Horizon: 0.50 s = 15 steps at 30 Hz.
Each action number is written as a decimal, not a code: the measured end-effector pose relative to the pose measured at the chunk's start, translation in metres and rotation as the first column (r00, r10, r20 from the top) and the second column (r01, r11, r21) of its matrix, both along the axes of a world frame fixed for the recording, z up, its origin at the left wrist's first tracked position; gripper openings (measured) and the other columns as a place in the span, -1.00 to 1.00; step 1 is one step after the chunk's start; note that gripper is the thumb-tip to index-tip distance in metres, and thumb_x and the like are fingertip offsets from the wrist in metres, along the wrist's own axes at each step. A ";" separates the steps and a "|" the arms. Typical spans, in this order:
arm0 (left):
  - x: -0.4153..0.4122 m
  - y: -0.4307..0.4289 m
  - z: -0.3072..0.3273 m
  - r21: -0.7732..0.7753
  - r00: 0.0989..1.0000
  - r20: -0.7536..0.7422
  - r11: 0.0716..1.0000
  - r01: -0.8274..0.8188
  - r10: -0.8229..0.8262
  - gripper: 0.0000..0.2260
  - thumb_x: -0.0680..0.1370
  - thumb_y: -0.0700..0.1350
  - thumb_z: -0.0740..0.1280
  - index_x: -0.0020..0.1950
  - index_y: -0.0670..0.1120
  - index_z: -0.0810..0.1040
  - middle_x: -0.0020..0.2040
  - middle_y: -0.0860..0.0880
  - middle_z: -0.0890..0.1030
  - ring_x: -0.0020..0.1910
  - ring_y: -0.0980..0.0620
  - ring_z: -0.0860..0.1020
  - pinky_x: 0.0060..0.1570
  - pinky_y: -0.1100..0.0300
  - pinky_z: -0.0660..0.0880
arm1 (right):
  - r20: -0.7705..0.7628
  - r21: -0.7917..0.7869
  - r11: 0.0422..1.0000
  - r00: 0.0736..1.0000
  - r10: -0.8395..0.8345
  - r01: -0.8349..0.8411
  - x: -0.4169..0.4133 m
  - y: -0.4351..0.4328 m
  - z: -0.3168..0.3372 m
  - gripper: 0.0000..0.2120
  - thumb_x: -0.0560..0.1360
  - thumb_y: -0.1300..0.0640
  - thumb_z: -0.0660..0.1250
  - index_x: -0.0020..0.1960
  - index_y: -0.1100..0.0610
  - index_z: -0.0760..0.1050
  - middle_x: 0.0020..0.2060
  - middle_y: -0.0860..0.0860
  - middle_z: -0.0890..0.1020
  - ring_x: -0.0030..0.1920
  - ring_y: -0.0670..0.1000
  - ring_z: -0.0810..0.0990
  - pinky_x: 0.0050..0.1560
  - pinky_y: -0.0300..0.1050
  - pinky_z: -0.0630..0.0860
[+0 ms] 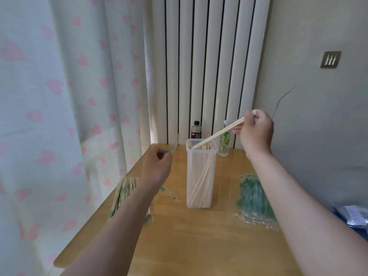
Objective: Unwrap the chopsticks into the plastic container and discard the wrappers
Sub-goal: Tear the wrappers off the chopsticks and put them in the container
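Observation:
A tall clear plastic container (200, 176) stands on the wooden table (199, 236), holding several bare chopsticks. My right hand (255, 134) pinches a bare pair of chopsticks (217, 134) by its upper end; the lower tips slant down into the container's mouth. My left hand (157, 166), to the left of the container, pinches an empty clear wrapper with green print (173, 146) that sticks up from its fingers. A bundle of wrapped chopsticks (127, 192) lies at the table's left edge, partly hidden by my left forearm. A pile of empty wrappers (253, 200) lies right of the container.
A dark soda bottle (196, 130) and a clear bottle with a green label (225, 142) stand behind the container by the radiator. Small green wrapper scraps (168, 193) lie left of the container. A curtain hangs on the left; a blue-and-clear bag (354, 216) sits at the right edge.

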<state>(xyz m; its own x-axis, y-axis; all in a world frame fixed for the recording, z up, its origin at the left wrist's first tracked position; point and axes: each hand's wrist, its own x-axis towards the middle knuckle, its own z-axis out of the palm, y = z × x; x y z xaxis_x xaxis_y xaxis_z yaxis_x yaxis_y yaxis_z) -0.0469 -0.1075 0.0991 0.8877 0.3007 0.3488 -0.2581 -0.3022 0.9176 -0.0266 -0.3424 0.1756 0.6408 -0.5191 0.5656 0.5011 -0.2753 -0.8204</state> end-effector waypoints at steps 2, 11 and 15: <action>0.002 0.000 -0.003 -0.017 1.000 -0.011 1.000 0.008 -0.008 -0.91 0.52 -0.21 0.25 -0.06 -0.21 0.51 -0.29 -0.05 0.46 -0.32 -0.01 0.40 -0.32 0.08 0.38 | -0.037 -0.140 0.990 0.999 -0.006 0.001 0.004 0.007 -0.006 -0.80 0.69 0.14 0.22 0.00 0.25 0.51 -0.18 0.17 0.67 -0.30 0.08 0.71 -0.20 0.13 0.70; -0.003 -0.008 -0.014 0.024 0.999 -0.040 0.999 0.035 -0.034 -0.93 0.55 -0.24 0.27 -0.09 -0.18 0.53 -0.30 -0.03 0.47 -0.35 0.05 0.41 -0.35 0.16 0.39 | -0.153 -0.546 0.832 0.988 0.018 -0.100 0.015 0.032 -0.047 -0.88 0.64 0.13 0.33 0.18 0.06 0.52 -0.12 0.01 0.65 -0.12 0.05 0.64 -0.12 -0.02 0.61; -0.003 -0.009 -0.017 0.039 0.999 -0.037 0.998 0.041 -0.039 -0.94 0.54 -0.24 0.27 -0.11 -0.17 0.52 -0.30 -0.02 0.48 -0.35 0.06 0.41 -0.33 0.16 0.40 | -0.183 -0.676 0.728 0.983 -0.013 -0.117 0.025 0.031 -0.055 -0.87 0.62 0.08 0.36 -0.09 0.07 0.53 -0.26 -0.03 0.65 -0.18 0.08 0.63 -0.09 0.07 0.61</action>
<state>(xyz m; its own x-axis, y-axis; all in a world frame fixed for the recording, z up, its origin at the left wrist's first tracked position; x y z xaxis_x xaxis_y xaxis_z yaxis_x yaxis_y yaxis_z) -0.0503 -0.1161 0.0820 0.9110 0.2512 0.3272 -0.2377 -0.3285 0.9141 -0.0020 -0.3111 0.1206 0.7708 0.0016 0.6371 0.4082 -0.7691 -0.4918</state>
